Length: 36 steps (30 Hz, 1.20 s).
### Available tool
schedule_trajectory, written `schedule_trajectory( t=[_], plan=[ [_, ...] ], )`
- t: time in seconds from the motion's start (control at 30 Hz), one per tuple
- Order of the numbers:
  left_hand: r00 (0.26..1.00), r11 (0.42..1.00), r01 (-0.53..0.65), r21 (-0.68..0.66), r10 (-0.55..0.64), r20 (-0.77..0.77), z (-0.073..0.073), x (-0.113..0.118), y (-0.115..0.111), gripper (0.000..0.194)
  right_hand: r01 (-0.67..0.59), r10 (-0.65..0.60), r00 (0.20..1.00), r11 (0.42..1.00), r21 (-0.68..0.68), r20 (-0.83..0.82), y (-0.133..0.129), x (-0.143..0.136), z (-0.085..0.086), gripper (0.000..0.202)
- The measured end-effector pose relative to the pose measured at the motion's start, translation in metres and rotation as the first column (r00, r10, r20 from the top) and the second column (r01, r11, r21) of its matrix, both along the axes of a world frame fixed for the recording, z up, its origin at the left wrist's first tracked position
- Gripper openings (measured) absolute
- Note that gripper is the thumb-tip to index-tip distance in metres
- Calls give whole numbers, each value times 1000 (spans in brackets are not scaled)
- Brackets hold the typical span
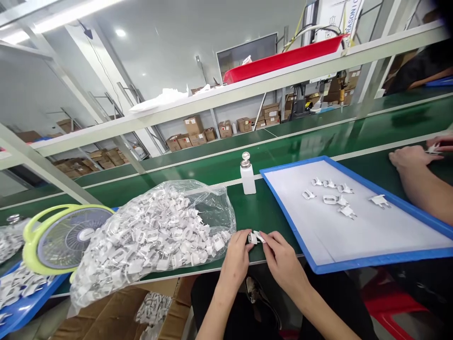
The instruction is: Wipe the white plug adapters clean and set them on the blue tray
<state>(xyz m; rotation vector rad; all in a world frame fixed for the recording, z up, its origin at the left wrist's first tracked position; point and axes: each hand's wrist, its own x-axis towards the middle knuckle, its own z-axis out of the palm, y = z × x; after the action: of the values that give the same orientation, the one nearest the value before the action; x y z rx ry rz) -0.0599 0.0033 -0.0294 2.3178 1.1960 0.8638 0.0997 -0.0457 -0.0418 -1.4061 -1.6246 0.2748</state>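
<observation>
A small white plastic plug part (252,238) is held between my hands, just over the front edge of the green bench. My left hand (235,257) pinches its left side with thumb and fingertips. On the other side my right hand (284,259) has its thumb and fingers closed on a slim white end; whether that is a separate piece I cannot tell. To the left lies a clear plastic bag (214,198) full of similar white parts (159,231). Several white plug parts (345,187) rest on a blue-rimmed white tray (339,241) to the right.
A white pump bottle (248,179) stands behind my hands. At the left are a lime-green fan (31,252) and a blue tray (21,321) of white parts. Another person's hand (410,158) works at the far right. An open carton (106,316) sits below the bench.
</observation>
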Motion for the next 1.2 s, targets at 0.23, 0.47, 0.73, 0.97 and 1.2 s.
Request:
schedule_trajectory(
  t=[0.23, 0.47, 0.73, 0.97, 1.2],
  plan=[
    [995, 998, -44, -38, 48, 90, -8, 13, 6, 46, -117, 108, 965, 993, 23, 239, 5, 2, -16, 29],
    [994, 997, -59, -50, 63, 88, -6, 11, 10, 42, -142, 122, 941, 989, 40, 316, 6, 5, -16, 26],
    [993, 996, -60, -67, 67, 102, -6, 15, 4, 44, -75, 59, 953, 996, 43, 297, 17, 2, -19, 25],
    [988, 997, -74, -33, 78, 131, -10, 13, -1, 43, -91, 77, 971, 995, 51, 226, 0, -4, -22, 33],
    [985, 998, 12, 66, -23, 170, -2, 7, -7, 43, -145, 131, 985, 982, -117, -115, 12, 0, 15, 20]
  ],
)
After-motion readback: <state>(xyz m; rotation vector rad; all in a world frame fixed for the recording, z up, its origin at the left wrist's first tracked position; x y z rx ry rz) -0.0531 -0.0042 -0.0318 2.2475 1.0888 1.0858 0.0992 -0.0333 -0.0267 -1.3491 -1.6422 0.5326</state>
